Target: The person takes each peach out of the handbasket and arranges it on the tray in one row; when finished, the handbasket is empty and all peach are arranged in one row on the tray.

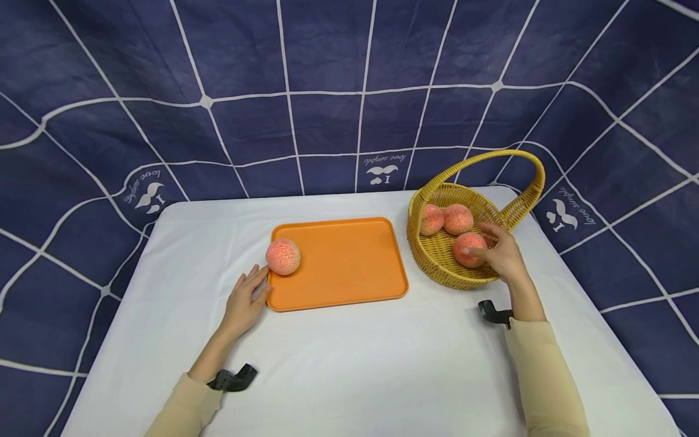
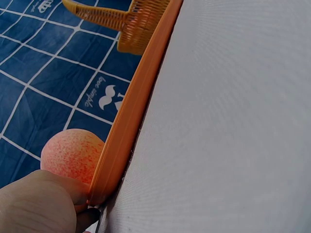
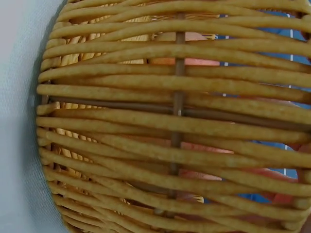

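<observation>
At the left end of an orange tray (image 1: 349, 261), my left hand (image 1: 246, 303) lies with relaxed fingers, its fingertips at the rim. A pink-orange peach (image 1: 283, 257) sits over that end of the tray, just beyond the fingertips; the left wrist view shows the same peach (image 2: 73, 153) beside the hand (image 2: 41, 201). My right hand (image 1: 503, 255) reaches into a yellow wicker basket (image 1: 437, 273) and grips a peach (image 1: 468, 249) between thumb and fingers. Basket weave (image 3: 177, 121) fills the right wrist view and mostly hides that hand.
Two more peaches, one left (image 1: 431, 220) and one right (image 1: 458, 219), lie at the back of the basket. Its tall handle (image 1: 480, 159) arches over it. A white cloth (image 1: 355, 364) covers the table, and dark blue checked fabric (image 1: 327, 121) hangs behind.
</observation>
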`<act>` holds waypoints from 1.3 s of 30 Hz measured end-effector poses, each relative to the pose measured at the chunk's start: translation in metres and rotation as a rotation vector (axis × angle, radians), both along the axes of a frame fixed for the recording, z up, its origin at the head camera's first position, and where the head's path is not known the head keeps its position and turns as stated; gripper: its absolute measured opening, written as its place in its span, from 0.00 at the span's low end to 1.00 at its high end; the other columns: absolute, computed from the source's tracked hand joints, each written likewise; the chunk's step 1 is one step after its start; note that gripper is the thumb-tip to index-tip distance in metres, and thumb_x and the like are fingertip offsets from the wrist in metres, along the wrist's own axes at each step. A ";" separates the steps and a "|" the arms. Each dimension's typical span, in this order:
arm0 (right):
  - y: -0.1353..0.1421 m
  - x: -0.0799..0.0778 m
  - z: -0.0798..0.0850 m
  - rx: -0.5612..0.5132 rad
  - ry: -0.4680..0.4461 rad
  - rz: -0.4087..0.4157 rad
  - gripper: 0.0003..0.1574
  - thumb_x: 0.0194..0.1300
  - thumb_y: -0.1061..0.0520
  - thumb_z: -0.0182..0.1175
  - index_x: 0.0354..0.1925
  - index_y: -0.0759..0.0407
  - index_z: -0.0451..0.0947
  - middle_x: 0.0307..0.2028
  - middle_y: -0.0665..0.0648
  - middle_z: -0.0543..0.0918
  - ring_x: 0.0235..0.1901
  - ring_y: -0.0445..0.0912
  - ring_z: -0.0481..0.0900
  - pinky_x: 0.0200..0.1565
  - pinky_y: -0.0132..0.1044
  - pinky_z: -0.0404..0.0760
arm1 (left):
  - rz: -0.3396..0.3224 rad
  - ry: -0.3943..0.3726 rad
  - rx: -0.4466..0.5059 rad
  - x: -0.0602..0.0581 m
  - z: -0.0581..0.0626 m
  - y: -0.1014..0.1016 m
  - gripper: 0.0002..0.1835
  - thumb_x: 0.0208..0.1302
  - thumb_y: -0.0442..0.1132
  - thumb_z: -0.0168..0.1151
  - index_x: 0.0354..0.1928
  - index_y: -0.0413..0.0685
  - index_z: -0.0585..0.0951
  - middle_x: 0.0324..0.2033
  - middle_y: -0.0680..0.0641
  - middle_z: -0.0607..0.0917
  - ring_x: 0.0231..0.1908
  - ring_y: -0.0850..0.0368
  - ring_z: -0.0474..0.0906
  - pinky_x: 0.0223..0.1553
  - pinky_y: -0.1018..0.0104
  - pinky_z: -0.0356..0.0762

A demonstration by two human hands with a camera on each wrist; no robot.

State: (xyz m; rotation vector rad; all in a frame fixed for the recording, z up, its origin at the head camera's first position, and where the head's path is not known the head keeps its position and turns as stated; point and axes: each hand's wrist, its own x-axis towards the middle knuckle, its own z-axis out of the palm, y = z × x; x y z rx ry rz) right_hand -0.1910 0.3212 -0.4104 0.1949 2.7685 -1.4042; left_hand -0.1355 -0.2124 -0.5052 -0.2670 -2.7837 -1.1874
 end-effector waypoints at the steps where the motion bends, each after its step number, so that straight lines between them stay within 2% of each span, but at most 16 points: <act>1: 0.000 -0.001 -0.001 0.006 -0.008 0.009 0.50 0.58 0.64 0.68 0.73 0.67 0.56 0.70 0.73 0.61 0.65 0.67 0.67 0.51 0.35 0.81 | 0.000 -0.002 0.002 0.000 0.000 0.000 0.27 0.70 0.35 0.56 0.68 0.33 0.67 0.67 0.33 0.69 0.72 0.35 0.57 0.75 0.41 0.43; 3: 0.000 -0.004 -0.002 0.010 -0.028 0.025 0.49 0.57 0.65 0.68 0.72 0.69 0.57 0.68 0.74 0.63 0.63 0.66 0.68 0.52 0.38 0.80 | 0.000 -0.008 0.003 0.001 0.000 0.000 0.27 0.70 0.36 0.56 0.68 0.33 0.67 0.67 0.34 0.69 0.72 0.35 0.56 0.75 0.41 0.42; 7: -0.002 -0.008 -0.006 0.018 -0.061 0.037 0.49 0.54 0.68 0.68 0.71 0.69 0.58 0.66 0.75 0.65 0.62 0.67 0.66 0.62 0.59 0.72 | -0.002 -0.015 0.002 0.001 0.001 0.000 0.27 0.70 0.36 0.56 0.68 0.34 0.67 0.68 0.34 0.69 0.72 0.36 0.56 0.75 0.41 0.42; 9: -0.003 -0.010 -0.008 0.024 -0.073 0.035 0.50 0.53 0.68 0.68 0.71 0.67 0.58 0.67 0.75 0.65 0.63 0.67 0.66 0.64 0.63 0.68 | -0.003 -0.009 -0.001 0.001 0.001 -0.001 0.27 0.70 0.36 0.56 0.68 0.34 0.67 0.68 0.34 0.69 0.72 0.35 0.57 0.75 0.41 0.42; 13: -0.005 -0.012 -0.010 0.032 -0.088 0.020 0.49 0.54 0.65 0.68 0.72 0.64 0.59 0.67 0.74 0.65 0.61 0.66 0.67 0.62 0.60 0.71 | -0.001 0.009 -0.002 0.000 -0.001 -0.001 0.27 0.70 0.36 0.56 0.68 0.33 0.67 0.67 0.33 0.69 0.71 0.34 0.58 0.75 0.40 0.43; 17: -0.006 -0.013 -0.012 0.026 -0.079 0.010 0.48 0.56 0.63 0.68 0.72 0.64 0.60 0.66 0.72 0.66 0.58 0.64 0.69 0.57 0.54 0.74 | 0.002 0.011 -0.002 0.000 -0.002 -0.001 0.27 0.70 0.36 0.56 0.68 0.34 0.68 0.67 0.33 0.70 0.71 0.34 0.58 0.75 0.40 0.43; 25: -0.008 -0.012 -0.011 0.023 -0.058 0.009 0.46 0.58 0.65 0.67 0.71 0.65 0.60 0.67 0.72 0.65 0.59 0.64 0.69 0.52 0.45 0.77 | 0.003 0.007 0.003 0.000 -0.002 -0.001 0.27 0.70 0.36 0.56 0.68 0.35 0.68 0.67 0.34 0.70 0.72 0.35 0.58 0.75 0.41 0.43; 31: -0.010 -0.012 -0.010 -0.029 -0.052 -0.010 0.47 0.58 0.65 0.67 0.72 0.64 0.59 0.70 0.71 0.62 0.62 0.64 0.68 0.41 0.25 0.76 | 0.002 0.026 -0.002 0.000 -0.002 -0.001 0.26 0.70 0.36 0.56 0.68 0.33 0.68 0.67 0.33 0.70 0.71 0.34 0.58 0.75 0.40 0.44; 33: -0.011 -0.011 -0.008 -0.044 -0.046 -0.022 0.48 0.58 0.64 0.68 0.73 0.62 0.59 0.70 0.70 0.62 0.63 0.63 0.68 0.40 0.22 0.75 | 0.004 0.024 0.004 0.000 -0.002 -0.001 0.26 0.70 0.36 0.56 0.68 0.34 0.68 0.67 0.33 0.70 0.71 0.35 0.58 0.75 0.41 0.43; 35: -0.012 -0.009 -0.005 -0.053 -0.037 -0.041 0.49 0.58 0.63 0.68 0.73 0.61 0.58 0.70 0.69 0.63 0.64 0.62 0.67 0.44 0.27 0.78 | 0.003 0.031 0.000 0.000 -0.002 -0.001 0.26 0.70 0.36 0.55 0.68 0.33 0.68 0.66 0.33 0.70 0.71 0.34 0.58 0.75 0.40 0.44; 37: -0.013 -0.004 0.000 -0.055 -0.022 -0.058 0.50 0.58 0.62 0.69 0.74 0.59 0.57 0.70 0.69 0.63 0.65 0.62 0.67 0.53 0.38 0.79 | 0.004 0.026 0.000 0.000 -0.002 -0.001 0.26 0.70 0.36 0.55 0.68 0.34 0.68 0.67 0.33 0.70 0.71 0.35 0.58 0.75 0.41 0.44; 39: -0.016 0.002 0.007 -0.049 0.001 -0.073 0.51 0.58 0.59 0.70 0.74 0.58 0.57 0.70 0.68 0.64 0.65 0.62 0.67 0.59 0.48 0.76 | 0.005 0.026 -0.004 0.001 -0.002 -0.001 0.26 0.70 0.36 0.56 0.68 0.33 0.68 0.67 0.33 0.70 0.71 0.35 0.58 0.75 0.41 0.44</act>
